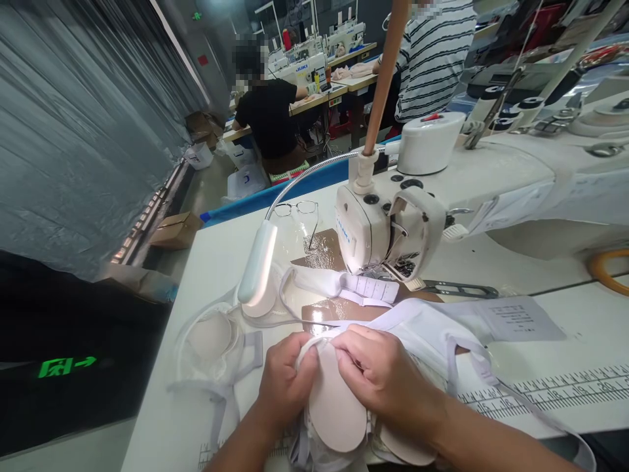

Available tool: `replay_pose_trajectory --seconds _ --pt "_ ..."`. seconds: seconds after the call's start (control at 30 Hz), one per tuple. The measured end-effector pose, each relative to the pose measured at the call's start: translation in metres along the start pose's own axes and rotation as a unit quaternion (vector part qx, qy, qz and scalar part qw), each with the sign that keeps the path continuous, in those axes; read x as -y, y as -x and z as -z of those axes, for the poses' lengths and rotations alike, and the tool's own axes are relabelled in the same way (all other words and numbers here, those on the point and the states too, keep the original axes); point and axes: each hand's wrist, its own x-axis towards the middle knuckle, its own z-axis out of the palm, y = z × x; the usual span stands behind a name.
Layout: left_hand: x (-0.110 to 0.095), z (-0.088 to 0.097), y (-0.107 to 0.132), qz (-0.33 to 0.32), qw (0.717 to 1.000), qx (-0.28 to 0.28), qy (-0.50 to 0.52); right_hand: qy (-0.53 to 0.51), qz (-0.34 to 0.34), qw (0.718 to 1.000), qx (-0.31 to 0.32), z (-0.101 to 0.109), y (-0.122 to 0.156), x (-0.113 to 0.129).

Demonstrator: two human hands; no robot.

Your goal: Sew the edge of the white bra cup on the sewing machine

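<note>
Head view: two hands work a pale foam pad into a white garment at the near edge of the worktop.

The left hand (284, 380) is pinched on the top left edge of the foam pad (334, 410), and the right hand (381, 377) is closed on the white garment (417, 321) right beside it, fingertips nearly meeting over the pad. The garment's straps trail off to the right across a printed ruler (550, 393) on the worktop (221, 255). Just left lies a second padded piece (211, 334). Behind the hands stands a sewing machine (393, 223) with a lamp (258, 262) on a bendy neck. Scissors (459, 288) lie under the machine arm and glasses (297, 210) farther back.
</note>
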Motion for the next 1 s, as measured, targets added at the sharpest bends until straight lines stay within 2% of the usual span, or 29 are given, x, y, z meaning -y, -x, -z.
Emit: replay_pose_trajectory --seconds 0.2,1.0 --pt "0.0003 0.0004 -0.0012 -0.016 1.0 -0.001 -0.005 0.003 0.041 0.999 -0.006 -0.0041 -0.0011 -0.0001" --pt "-0.0016 0.0008 -0.0005 -0.01 1.0 0.006 0.014 0.051 0.055 0.997 -0.017 -0.008 0.0018 -0.0042"
